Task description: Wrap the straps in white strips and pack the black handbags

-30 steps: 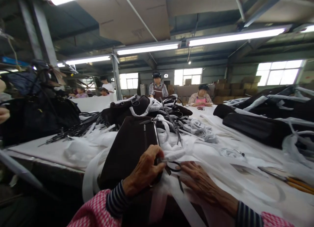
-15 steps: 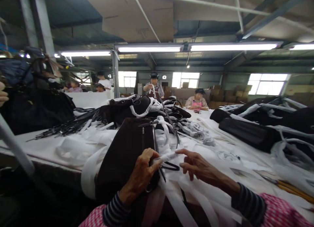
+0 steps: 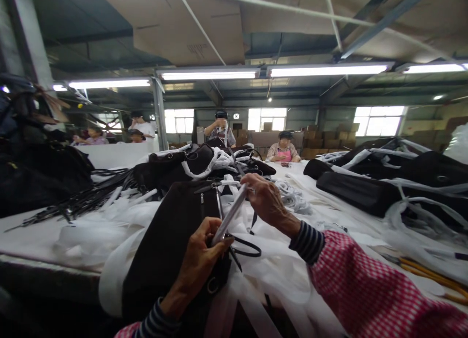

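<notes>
A dark brown bag [image 3: 171,235] lies in front of me on the white-covered table [image 3: 32,233]. My left hand [image 3: 200,259] is closed, pinching the near end of a white wrapping strip [image 3: 231,214] against the bag's edge. My right hand [image 3: 266,199] is closed on the far end of that strip, raised above the bag and pulling it taut. A thin black strap loop [image 3: 245,248] lies just right of my left hand. Loose white strips [image 3: 278,279] spread beneath both arms.
More dark bags [image 3: 365,194] wrapped in white strips lie to the right and a pile [image 3: 190,165] sits behind. Black straps [image 3: 84,201] are heaped on the left. Yellow-handled scissors [image 3: 431,272] rest at the right. Other people [image 3: 283,148] work at the far end.
My right hand rose from the table, took the white strip's free end and drew it up and away, stretching it taut. My left hand stayed pinched on the bag's edge.
</notes>
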### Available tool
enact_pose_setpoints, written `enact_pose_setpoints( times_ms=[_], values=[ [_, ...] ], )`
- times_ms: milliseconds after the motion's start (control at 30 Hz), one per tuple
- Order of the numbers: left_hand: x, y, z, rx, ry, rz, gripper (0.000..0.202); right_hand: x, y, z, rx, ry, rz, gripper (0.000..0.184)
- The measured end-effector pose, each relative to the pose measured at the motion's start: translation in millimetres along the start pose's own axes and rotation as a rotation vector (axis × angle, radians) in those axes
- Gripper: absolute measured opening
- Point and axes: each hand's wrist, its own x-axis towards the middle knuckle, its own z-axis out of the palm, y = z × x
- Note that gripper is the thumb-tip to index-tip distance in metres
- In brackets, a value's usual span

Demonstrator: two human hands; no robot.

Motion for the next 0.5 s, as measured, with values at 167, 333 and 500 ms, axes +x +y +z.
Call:
enact_pose_setpoints(
  times_ms=[167,333,500],
  values=[
    [-3.5,-2.2,-1.6,0.017,0.111,0.039,0.039,31.8,-43.5,3.2,0.084,0.078,-0.338,0.030],
    [4.4,13.3,-23.3,-0.352,0.288,0.050,0.038,46.7,4.3,20.9,0.012,-0.037,-0.192,0.060],
    [12.3,24.8,-35.3,-0.590,0.313,0.083,0.050,30.3,78.7,48.9,0.374,-0.237,0.311,0.050]
  ],
)
